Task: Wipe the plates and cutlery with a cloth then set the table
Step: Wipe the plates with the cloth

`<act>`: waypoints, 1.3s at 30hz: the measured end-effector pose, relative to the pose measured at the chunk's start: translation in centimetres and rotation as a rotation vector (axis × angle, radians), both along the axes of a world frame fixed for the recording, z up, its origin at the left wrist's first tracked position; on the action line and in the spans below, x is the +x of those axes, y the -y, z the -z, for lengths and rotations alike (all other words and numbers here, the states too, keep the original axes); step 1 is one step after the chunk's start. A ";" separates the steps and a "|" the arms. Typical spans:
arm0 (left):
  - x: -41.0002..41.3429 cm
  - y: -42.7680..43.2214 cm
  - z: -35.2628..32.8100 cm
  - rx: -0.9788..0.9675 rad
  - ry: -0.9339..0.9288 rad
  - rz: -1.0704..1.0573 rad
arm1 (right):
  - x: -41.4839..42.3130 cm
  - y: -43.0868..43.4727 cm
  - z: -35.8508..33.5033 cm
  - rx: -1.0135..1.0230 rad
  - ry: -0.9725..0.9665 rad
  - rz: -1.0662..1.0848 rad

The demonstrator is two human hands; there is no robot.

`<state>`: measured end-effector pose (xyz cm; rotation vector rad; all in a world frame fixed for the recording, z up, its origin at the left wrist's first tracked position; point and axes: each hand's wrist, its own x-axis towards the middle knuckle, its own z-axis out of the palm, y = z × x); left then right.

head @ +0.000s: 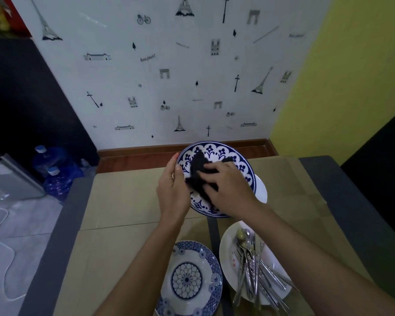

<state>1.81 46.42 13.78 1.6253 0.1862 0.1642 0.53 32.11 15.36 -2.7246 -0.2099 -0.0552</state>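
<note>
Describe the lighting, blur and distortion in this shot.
Head view: dim, bluish light with no hard shadows; the dark panel on the left is nearly black. Head view: wide-angle bend splays the table edges and the wall outward. Head view: the right hand and cloth on the held plate look slightly smeared; the cutlery shows small glints, no strong glare.

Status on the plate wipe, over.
Left grip holds patterned plate by rim, tilted up. Right grip holds dark cloth on its face. Cutlery lies on white plate. Nothing blocking.
</note>
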 end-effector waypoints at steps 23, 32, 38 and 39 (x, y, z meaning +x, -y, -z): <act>0.4 -1.5 -0.6 0.005 -0.026 -0.026 | -1.3 -0.2 0.4 0.135 0.060 -0.014; -0.7 -0.5 -0.7 0.058 0.019 0.088 | 0.2 -0.9 0.4 0.105 0.157 -0.061; -0.5 -1.1 -1.4 0.012 0.014 -0.066 | 0.0 0.5 0.1 -0.185 0.012 0.208; -0.3 -1.4 -1.5 0.022 0.012 -0.090 | -0.9 0.3 0.1 -0.116 -0.028 0.126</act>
